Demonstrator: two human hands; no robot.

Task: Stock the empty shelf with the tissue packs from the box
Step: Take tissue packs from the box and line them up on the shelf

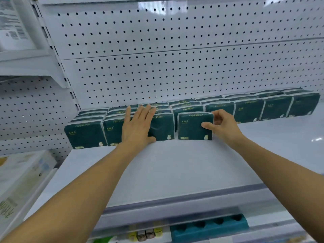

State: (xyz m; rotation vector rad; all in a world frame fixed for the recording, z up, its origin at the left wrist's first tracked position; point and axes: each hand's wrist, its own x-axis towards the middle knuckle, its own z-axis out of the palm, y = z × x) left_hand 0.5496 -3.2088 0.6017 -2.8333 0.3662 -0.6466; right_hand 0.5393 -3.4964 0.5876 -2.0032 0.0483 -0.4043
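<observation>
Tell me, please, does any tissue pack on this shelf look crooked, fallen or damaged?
Nothing looks damaged or fallen. The one pack in the right hand stands apart from the front row, with a narrow gap beside its left neighbour; it is not yet pushed in. The left hand presses flat on that row.

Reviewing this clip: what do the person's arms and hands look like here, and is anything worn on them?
Both forearms are bare all the way to the bottom frame edge; no sleeves show. The left hand and right hand wear no gloves, and no rings, watch or bands are visible on fingers or wrists. No markings can be seen on either arm.
</observation>
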